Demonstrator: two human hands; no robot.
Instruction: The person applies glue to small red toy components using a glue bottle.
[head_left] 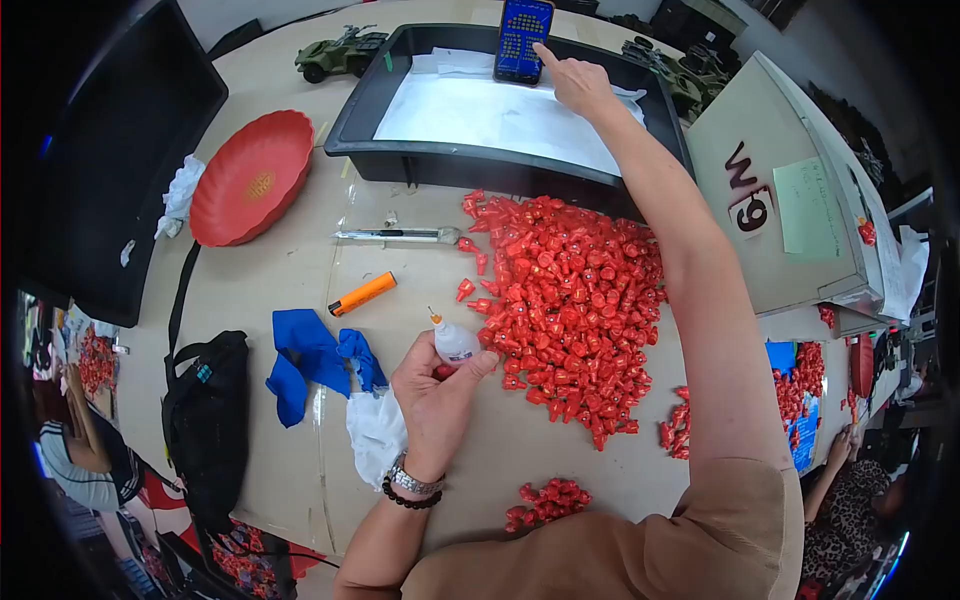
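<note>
My left hand (435, 400) is closed around a small white squeeze bottle (457, 343) with a thin needle tip and an orange collar. A bit of red shows between the palm and the bottle; what it is I cannot make out. Far ahead, my right hand (583, 85) reaches over the black tray with its index finger stretched out, at the lit screen of a phone (518, 68). The phone leans upright at the tray's back. Between my arms lies a large heap of small red plastic pieces (570, 310). A smaller red cluster (547, 503) sits close to my body.
White paper lines the black tray (430, 160). Leftward are a red scalloped dish (255, 180), pens (395, 236), an orange lighter (362, 294), blue cloth (305, 360), white cloth (377, 435) and a black bag (207, 430). A pale box (770, 190) stands right. People sit at both sides.
</note>
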